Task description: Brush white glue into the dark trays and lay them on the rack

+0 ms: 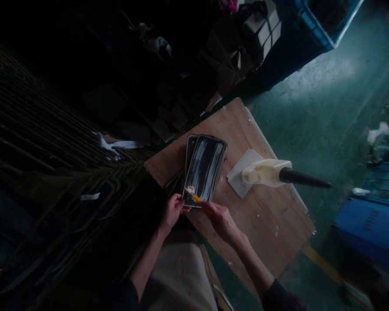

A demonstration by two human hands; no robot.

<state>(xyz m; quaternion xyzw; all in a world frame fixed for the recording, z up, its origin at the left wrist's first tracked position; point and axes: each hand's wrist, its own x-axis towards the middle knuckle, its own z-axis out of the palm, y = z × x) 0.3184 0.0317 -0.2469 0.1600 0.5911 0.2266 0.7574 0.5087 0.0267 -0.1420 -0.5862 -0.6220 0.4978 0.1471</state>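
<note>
My right hand (223, 220) is closed around the yellow handle of a brush (195, 197). Pale bristles touch the near end of a dark rounded rectangular panel (205, 162), whose top is streaked with white paste. That panel lies on a stack of similar panels (190, 149) on a wooden board table (259, 224). At the stack's near left corner, my left hand (174, 210) grips the panel's edge, with fingertips showing beneath it. Right of the stack, a cream bottle (269, 172) with a black tapered end stands on a light square sheet (238, 179).
Long rows of stacked thin panels (68, 142) rise on the left. Tied boxes (264, 30) and a large blue bin (298, 47) stand beyond the table. Blue crates (371, 224) are at the right on the green floor (311, 108). Much of the upper left is too dark to make out.
</note>
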